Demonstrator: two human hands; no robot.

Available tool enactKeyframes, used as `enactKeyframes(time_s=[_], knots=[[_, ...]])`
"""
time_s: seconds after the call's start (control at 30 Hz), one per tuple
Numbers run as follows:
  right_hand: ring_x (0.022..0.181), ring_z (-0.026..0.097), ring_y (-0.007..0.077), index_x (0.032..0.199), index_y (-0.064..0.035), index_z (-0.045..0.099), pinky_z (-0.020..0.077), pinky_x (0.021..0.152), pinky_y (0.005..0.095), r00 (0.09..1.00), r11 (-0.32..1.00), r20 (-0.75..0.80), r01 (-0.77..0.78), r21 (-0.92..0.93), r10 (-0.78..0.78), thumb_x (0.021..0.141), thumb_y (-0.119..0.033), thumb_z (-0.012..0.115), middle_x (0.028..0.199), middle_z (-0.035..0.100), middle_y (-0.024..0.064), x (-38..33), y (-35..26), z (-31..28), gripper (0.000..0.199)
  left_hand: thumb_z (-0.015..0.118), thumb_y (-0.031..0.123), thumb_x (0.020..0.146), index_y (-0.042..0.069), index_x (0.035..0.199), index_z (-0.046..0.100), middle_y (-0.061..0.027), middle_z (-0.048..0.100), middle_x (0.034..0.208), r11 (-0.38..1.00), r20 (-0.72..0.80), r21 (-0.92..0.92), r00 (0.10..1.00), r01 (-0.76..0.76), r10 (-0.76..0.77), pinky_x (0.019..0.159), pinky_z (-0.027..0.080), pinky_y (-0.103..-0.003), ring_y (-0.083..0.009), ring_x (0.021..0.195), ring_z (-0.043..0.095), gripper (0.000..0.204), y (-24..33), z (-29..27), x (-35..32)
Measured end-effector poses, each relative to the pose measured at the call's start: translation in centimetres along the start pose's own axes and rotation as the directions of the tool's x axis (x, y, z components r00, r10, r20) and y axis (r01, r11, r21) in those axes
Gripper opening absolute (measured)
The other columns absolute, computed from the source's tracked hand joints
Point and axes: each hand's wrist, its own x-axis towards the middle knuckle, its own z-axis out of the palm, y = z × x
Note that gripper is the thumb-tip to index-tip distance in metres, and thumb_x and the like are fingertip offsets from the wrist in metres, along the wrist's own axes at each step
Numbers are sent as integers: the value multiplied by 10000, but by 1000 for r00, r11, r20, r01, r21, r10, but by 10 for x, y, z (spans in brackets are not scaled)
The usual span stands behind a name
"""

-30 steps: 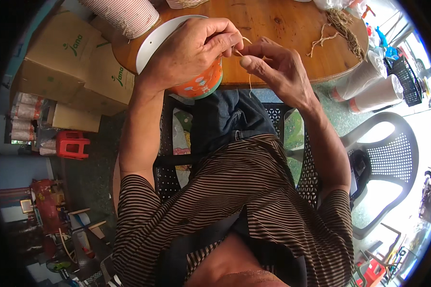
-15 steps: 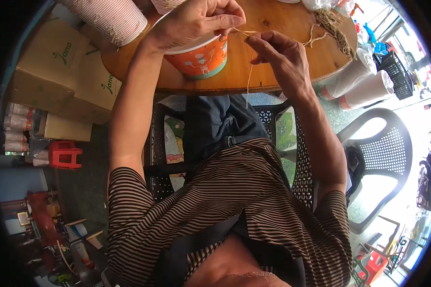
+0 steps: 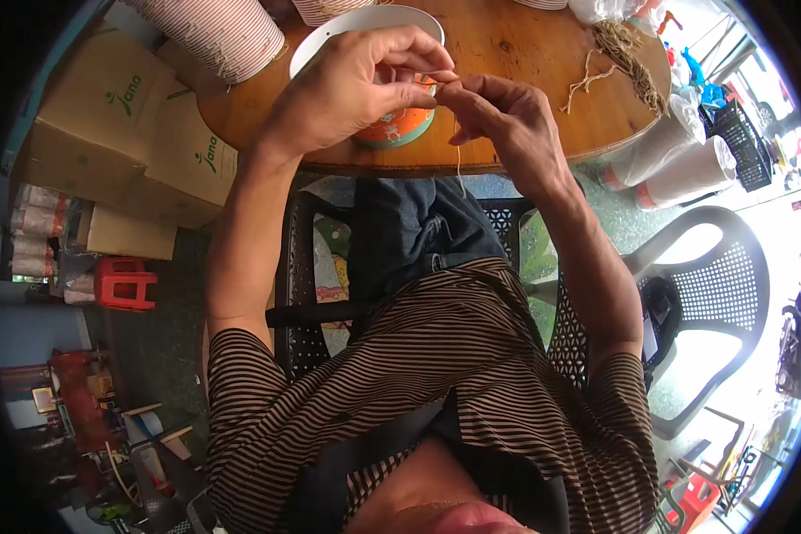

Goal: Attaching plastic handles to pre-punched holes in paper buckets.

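Note:
My left hand (image 3: 347, 89) and my right hand (image 3: 503, 120) meet fingertip to fingertip over the near edge of a round wooden table (image 3: 507, 53). Both pinch a thin tan string (image 3: 459, 169), whose loose end hangs down below the table edge. Right under the hands stands a paper bowl (image 3: 400, 129) with an orange and teal wall and a white rim. My left hand covers much of the bowl.
A bundle of tan strings (image 3: 627, 58) lies on the table's right side. Stacks of striped paper cups (image 3: 214, 31) stand at the back left, more stacks (image 3: 676, 160) lie right of the table. Cardboard boxes (image 3: 125, 133) sit left, a grey plastic chair (image 3: 712, 294) right, a red stool (image 3: 123, 283) lower left.
The hands have drawn together over the bowl, and the string between them has shortened. The view has shifted, so bowl and hands sit a little lower than half a second ago.

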Motion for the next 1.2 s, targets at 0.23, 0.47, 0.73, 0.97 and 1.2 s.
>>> enactKeyframes(time_s=[0.23, 0.47, 0.73, 0.97, 1.2], knots=[[733, 591, 68, 1122, 15, 749, 591, 744, 266, 1000, 991, -9, -12, 136, 14, 1035, -308, 644, 834, 635, -8, -2, 0, -5, 350, 756, 67, 933, 1, 1098, 764, -54, 775, 1017, 975, -177, 222, 984, 14, 26, 886, 584, -246, -111, 948, 724, 177, -1, 11, -2], [642, 545, 49, 1251, 2, 696, 519, 606, 226, 988, 995, -148, -25, 92, 39, 1015, -298, 686, 811, 626, -14, -2, 3, -2, 382, 762, 91, 934, 2, 1052, 782, -46, 781, 961, 987, -218, 158, 976, 18, 17, 855, 586, -239, -95, 911, 720, 149, -2, 8, -2], [593, 539, 30, 1138, -34, 750, 441, 516, 206, 999, 1000, -54, -1, 8, 1, 985, -344, 740, 774, 647, -27, 0, 10, 3, 346, 735, 115, 966, 10, 1027, 781, -28, 765, 928, 997, -199, 77, 980, 32, -16, 834, 570, -230, -75, 881, 693, 131, -4, 6, -5], [611, 552, 31, 1027, -32, 757, 449, 530, 203, 997, 998, -73, 24, 56, -20, 975, -343, 753, 765, 647, -34, -1, 15, 5, 316, 721, 108, 982, -4, 1075, 729, -34, 747, 958, 997, -192, 22, 979, 73, -68, 841, 567, -229, -76, 891, 688, 146, -3, 7, -4], [568, 412, 43, 1025, -57, 677, 385, 557, 235, 993, 780, 63, -119, 614, 102, 1040, -278, 669, 684, 498, -59, -1, 28, 17, 221, 720, 63, 976, -19, 1148, 628, -48, 706, 1005, 969, -222, -247, 973, 2, -58, 923, 550, -227, -88, 973, 675, 212, -11, 5, -5]])
